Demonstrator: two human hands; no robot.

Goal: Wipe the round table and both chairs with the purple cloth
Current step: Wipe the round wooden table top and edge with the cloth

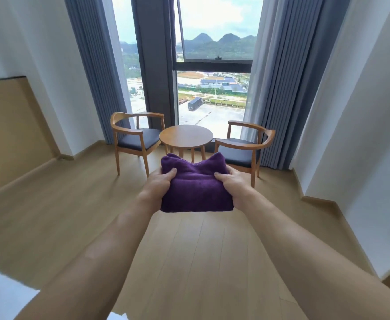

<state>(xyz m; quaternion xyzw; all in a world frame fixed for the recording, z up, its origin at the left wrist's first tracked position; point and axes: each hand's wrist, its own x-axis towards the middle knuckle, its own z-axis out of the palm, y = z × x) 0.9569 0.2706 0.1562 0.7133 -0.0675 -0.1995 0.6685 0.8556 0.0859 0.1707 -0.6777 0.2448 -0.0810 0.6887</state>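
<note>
A folded purple cloth (195, 185) is held out in front of me at arm's length. My left hand (158, 184) grips its left side with the thumb on top, and my right hand (232, 184) grips its right side the same way. Beyond the cloth stands a small round wooden table (186, 135) by the window. A wooden armchair with a dark seat (136, 138) stands to the table's left. A matching chair (244, 150) stands to its right. The cloth hides part of the table's legs.
Light wood floor (189, 250) stretches between me and the furniture. Grey curtains (279, 88) hang on both sides of a tall window (212, 65). White walls close in left and right; a white surface edge (2, 294) shows at bottom left.
</note>
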